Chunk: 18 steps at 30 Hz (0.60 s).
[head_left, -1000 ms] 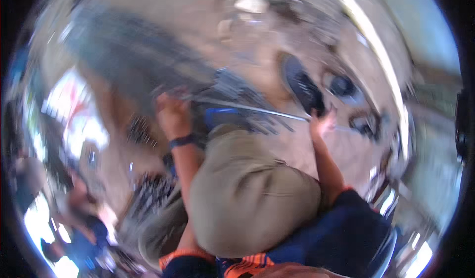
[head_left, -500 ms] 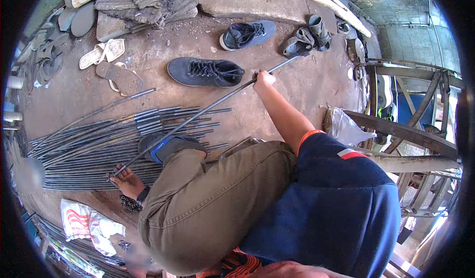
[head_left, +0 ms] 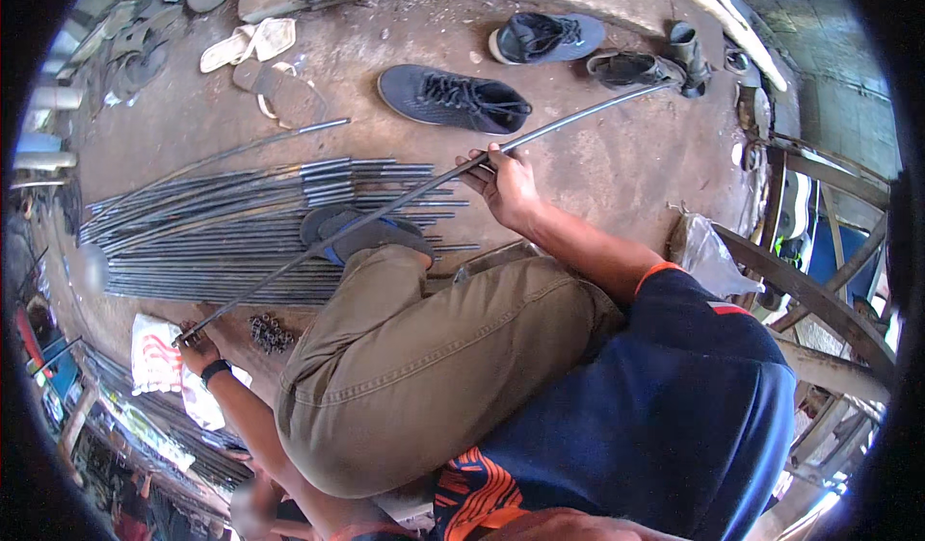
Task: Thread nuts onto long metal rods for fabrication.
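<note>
A long, thin metal rod (head_left: 405, 199) slants across my lap, from low on the left up to the shoes on the right. My right hand (head_left: 509, 189) holds its upper part, thumb over the top and fingers beneath. At the lower end my left hand (head_left: 198, 351), with a dark band at the wrist, is closed around the rod near its tip. Under the rod, on the ground, lies a bundle of similar dark rods (head_left: 212, 273), several with shinier ends. My sandalled foot (head_left: 371, 237) rests over the bundle. Small metal rings or nuts (head_left: 272, 333) lie heaped near my left hand.
Dark sneakers (head_left: 458, 101), worn boots (head_left: 631, 67) and pale sandals (head_left: 249, 44) stand beyond the rods. A printed plastic bag (head_left: 154, 353) lies by my left hand. A clear plastic bag (head_left: 713, 252) sits by a wooden frame (head_left: 819, 295) on the right.
My left hand has moved left and outward with the rod's lower end. My right hand has shifted its hold, fingers now spread more along the rod. The view has shifted too.
</note>
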{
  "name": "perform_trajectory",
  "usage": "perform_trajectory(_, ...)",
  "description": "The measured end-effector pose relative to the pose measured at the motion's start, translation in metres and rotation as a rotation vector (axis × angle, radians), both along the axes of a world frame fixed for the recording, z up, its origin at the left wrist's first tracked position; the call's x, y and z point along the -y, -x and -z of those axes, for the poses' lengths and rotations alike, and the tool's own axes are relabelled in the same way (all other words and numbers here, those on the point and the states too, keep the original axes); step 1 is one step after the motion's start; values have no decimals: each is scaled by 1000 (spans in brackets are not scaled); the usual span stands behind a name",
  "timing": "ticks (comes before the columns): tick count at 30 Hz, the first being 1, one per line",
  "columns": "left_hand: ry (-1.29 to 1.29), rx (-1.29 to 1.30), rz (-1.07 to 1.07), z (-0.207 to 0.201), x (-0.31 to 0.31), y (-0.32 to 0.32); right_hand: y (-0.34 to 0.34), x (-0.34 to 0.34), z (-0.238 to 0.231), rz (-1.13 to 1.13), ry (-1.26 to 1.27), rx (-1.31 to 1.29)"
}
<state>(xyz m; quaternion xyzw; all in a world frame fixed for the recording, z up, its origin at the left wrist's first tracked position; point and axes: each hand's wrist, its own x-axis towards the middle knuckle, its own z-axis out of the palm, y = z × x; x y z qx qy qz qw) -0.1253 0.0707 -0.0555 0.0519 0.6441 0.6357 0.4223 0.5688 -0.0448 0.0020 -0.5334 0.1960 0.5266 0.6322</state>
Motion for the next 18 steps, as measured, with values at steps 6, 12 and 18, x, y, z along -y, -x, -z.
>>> perform_trajectory(6,-35,20,-8,-20,21,95,33,-26,-55,-178,-291,39)
perform_trajectory(12,-46,-160,-55,-32,77,47,76,-79,-74,-202,-560,212)
perform_trajectory(18,79,-97,-282,-68,81,-86,149,-149,-134,-151,-834,393)
